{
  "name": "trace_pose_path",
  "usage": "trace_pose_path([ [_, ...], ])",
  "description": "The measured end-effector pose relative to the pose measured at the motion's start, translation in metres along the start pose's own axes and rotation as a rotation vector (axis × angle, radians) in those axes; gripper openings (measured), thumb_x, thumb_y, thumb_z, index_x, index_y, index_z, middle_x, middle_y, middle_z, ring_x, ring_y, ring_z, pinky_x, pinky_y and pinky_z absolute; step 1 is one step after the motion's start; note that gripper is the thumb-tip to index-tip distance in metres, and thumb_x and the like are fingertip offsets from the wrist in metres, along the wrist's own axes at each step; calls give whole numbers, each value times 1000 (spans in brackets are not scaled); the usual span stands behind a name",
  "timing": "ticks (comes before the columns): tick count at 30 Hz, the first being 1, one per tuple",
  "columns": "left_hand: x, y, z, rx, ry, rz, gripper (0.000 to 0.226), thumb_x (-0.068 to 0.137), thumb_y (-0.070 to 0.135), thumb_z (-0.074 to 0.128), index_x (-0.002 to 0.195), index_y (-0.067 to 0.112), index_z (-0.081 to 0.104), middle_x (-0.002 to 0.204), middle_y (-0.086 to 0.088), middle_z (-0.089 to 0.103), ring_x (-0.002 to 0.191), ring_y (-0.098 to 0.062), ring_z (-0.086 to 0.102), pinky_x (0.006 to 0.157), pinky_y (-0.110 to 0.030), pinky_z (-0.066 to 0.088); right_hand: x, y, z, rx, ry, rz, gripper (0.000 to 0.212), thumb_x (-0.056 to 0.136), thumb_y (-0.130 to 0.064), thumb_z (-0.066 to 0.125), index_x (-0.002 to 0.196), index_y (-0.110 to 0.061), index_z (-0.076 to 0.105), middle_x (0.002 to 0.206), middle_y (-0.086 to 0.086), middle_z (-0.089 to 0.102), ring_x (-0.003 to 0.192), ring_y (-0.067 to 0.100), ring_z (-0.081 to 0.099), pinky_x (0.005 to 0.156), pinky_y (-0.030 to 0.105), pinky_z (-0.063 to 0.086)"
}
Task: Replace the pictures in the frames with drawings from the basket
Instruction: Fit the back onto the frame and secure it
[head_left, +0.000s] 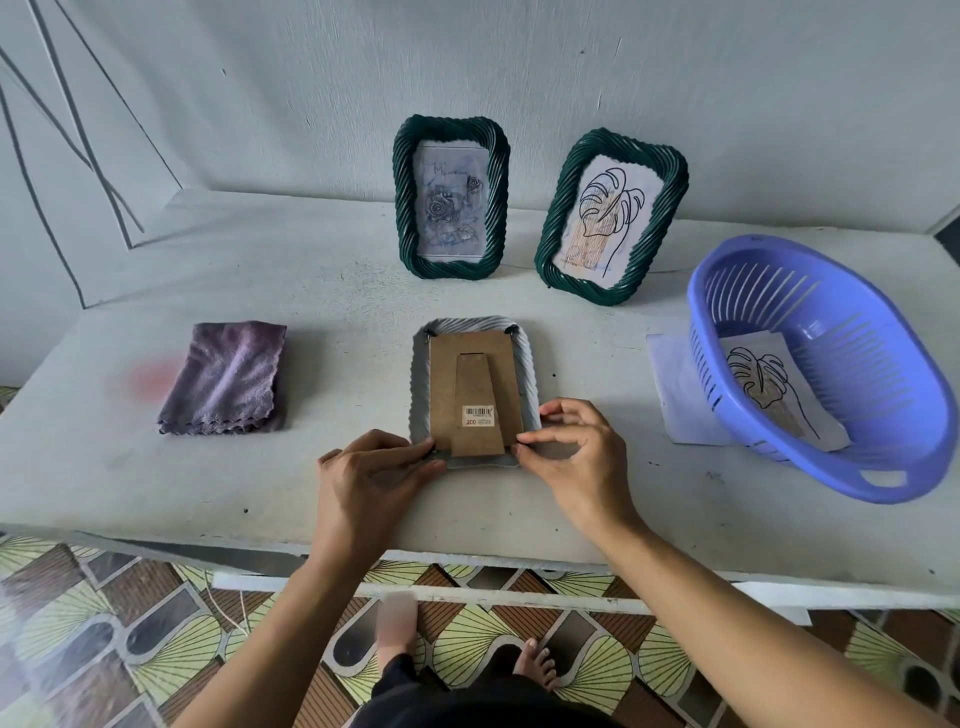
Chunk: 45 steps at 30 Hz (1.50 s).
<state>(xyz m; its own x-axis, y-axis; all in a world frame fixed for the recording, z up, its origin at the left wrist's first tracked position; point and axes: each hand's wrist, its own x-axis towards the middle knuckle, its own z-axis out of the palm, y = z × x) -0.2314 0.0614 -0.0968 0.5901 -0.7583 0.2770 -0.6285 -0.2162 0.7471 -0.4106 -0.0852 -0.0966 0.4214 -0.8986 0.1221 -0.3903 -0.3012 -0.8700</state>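
Grey frame (423, 364) face-down near table (260, 493) front edge, long axis pointing away; left hand (363, 483) and right hand (576, 452) fingers pinch its 2 near corners.

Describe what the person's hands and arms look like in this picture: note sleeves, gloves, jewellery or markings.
The left hand and right hand are bare: no gloves, rings or watch show. The left forearm and right forearm are uncovered too, with no sleeve in view. No tattoos or markings are visible. The only clothing seen is a dark garment at the bottom edge.
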Motion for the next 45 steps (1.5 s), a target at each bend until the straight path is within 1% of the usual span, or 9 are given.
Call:
trace_pose_path([
  [6,8,5,-8,-11,-87,-71,23,70,38,87,90,30,82,81,17,71,79,-2,68,70,-16,50,0,-1,-4,-13,-28,-11,15,71,-17,89,81,-25,80,105,-7,62,97,0,61,85,3,38],
  [22,27,15,-14,23,-139,-200,10,77,34,85,71,30,78,66,19,70,68,-3,66,64,-23,53,14,-3,-4,-79,8,-49,12,76,-27,85,86,-21,80,95,-6,60,92,2,60,82,8,42],
  [25,45,19,-14,43,-115,-150,8,82,38,79,78,32,76,75,17,68,73,-7,60,60,-10,39,27,-4,-4,-190,38,-87,28,85,-32,76,109,-16,75,104,1,58,102,16,58,91,26,48],
  [27,58,22,-8,86,-131,-50,12,84,42,74,92,32,77,92,15,68,83,-5,58,68,-16,41,41,-5,-3,-321,29,-58,38,91,-37,69,119,-12,69,109,7,60,107,27,55,93,41,48],
  [30,73,33,10,200,-249,89,30,87,43,69,111,26,75,119,3,66,107,-19,56,87,-28,43,57,-9,-2,-489,-24,20,39,94,-45,61,116,-14,70,110,5,58,110,30,51,92,43,45],
  [34,81,42,26,373,-393,149,61,81,61,44,123,26,69,133,-1,62,112,-32,57,94,-39,48,64,-15,2,-513,-65,53,33,92,-45,63,117,-24,68,114,0,54,114,26,46,91,41,39],
  [40,86,38,25,347,-377,240,55,86,56,46,125,24,69,133,2,65,113,-29,57,96,-39,49,68,-11,7,-283,-26,80,26,93,-25,67,118,-21,70,119,0,66,115,22,57,96,39,45],
  [43,88,43,25,228,-279,269,44,90,46,57,126,21,69,132,2,66,116,-10,48,101,-27,40,68,-23,-1,105,-36,89,32,94,-17,68,125,-11,68,115,-7,69,98,-7,64,87,11,48],
  [45,91,55,21,132,-203,279,35,92,33,66,124,18,69,122,2,71,112,0,42,94,-13,34,68,-35,-5,282,-37,91,28,93,-15,68,122,-17,69,112,-13,70,99,-11,64,85,8,46],
])
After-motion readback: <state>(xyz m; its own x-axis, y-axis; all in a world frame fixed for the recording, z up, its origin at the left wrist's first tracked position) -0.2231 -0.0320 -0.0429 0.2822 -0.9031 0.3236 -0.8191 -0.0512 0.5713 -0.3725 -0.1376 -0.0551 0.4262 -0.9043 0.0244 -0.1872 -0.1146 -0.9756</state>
